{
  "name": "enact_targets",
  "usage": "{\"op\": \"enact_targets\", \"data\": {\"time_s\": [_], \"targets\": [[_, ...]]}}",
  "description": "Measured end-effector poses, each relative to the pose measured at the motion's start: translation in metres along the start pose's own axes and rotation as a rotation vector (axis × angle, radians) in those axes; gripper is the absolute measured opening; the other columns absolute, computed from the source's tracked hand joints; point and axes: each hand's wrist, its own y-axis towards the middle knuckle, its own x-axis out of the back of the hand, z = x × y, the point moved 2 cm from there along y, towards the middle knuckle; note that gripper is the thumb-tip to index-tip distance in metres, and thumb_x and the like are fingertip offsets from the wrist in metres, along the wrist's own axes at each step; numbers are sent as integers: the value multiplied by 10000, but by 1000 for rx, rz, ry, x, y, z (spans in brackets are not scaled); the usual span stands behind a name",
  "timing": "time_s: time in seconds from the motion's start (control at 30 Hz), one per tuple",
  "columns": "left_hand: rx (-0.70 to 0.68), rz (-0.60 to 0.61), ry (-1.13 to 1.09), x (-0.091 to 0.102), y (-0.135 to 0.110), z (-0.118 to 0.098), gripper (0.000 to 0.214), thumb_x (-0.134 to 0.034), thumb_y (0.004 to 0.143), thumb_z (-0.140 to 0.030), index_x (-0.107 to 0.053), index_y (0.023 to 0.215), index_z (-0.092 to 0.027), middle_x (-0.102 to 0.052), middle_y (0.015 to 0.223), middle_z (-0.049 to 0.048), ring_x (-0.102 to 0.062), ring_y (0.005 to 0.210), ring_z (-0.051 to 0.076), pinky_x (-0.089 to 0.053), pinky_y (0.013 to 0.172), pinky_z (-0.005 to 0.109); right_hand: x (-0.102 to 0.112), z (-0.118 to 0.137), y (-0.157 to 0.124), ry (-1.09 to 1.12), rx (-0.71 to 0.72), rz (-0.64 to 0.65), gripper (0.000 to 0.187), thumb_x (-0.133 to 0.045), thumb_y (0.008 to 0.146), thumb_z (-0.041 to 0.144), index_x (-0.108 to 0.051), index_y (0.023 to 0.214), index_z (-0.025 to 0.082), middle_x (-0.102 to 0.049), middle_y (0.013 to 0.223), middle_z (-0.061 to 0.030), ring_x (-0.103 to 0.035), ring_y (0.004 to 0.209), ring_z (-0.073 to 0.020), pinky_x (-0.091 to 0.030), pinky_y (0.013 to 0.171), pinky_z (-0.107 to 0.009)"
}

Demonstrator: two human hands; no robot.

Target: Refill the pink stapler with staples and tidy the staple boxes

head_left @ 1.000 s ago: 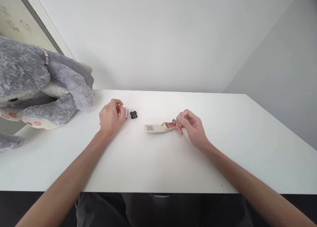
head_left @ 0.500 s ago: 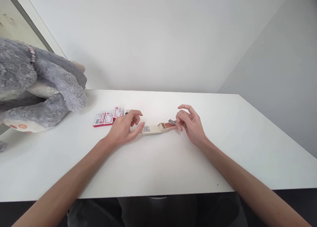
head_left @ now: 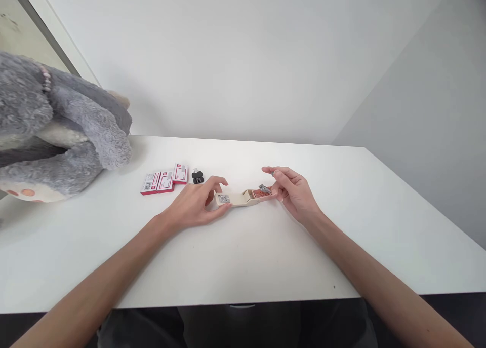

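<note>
Now the left hand (head_left: 193, 205) has left the boxes (head_left: 165, 181) and come over to the case (head_left: 238, 199), so both hands are at it, 1 at each end. The case lies open on the desk (head_left: 273, 252) between them, a silver clip (head_left: 265, 189) in its pink part. The left thumb lies along the near edge while the fingers arch around the left end; how firmly they grip, I cannot tell. The right hand (head_left: 295, 193) seems to pinch a grey piece (head_left: 272, 173) between thumb and forefinger, its lower fingers at the pink end. The 3 boxes, now uncovered, have red edges, small red logos and white labels, at least 1 with a barcode; the print is too small to read. The case's silver patch (head_left: 224, 198) shows no legible writing.
</note>
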Motion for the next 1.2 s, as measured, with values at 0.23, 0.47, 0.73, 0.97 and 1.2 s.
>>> {"op": "enact_targets", "data": {"time_s": [0.23,0.47,0.73,0.97,1.2], "targets": [[53,-4,15,1,1,3,446,-582,938,-538,-520,1261,-238,-590,699,-42,-532,541,160,-321,532,282,-1,3,-2,-98,47,17,390,-691,915,616,-769,1029,251,-670,816,9,-483,476,-74,-490,522,-282],[177,-56,-145,-1,5,5,398,-545,964,-523,-550,1250,-246,-562,773,-23,-558,596,157,-416,577,295,-6,3,-9,-354,199,-83,258,-791,859,486,-772,986,262,-735,899,-33,-614,692,-157,-559,594,-300],[266,-63,-393,-3,6,13,424,-565,953,-566,-583,1258,-273,-535,761,-21,-504,578,140,-380,515,260,1,2,-5,-496,303,-54,269,-693,950,469,-809,1141,321,-710,1084,-62,-630,859,-205,-650,711,-374],[310,-55,-435,-3,7,18,432,-534,980,-581,-561,1285,-275,-593,797,-13,-542,649,148,-419,576,258,3,-1,-4,-543,294,-35,169,-760,895,439,-810,948,287,-754,971,-50,-647,795,-205,-612,682,-366],[348,-63,-473,-1,7,16,437,-521,986,-567,-534,1306,-270,-534,699,-34,-532,612,165,-413,566,282,6,-6,-2,-626,254,42,192,-776,870,453,-802,953,282,-786,1076,-57,-681,973,-241,-633,781,-392]]}}
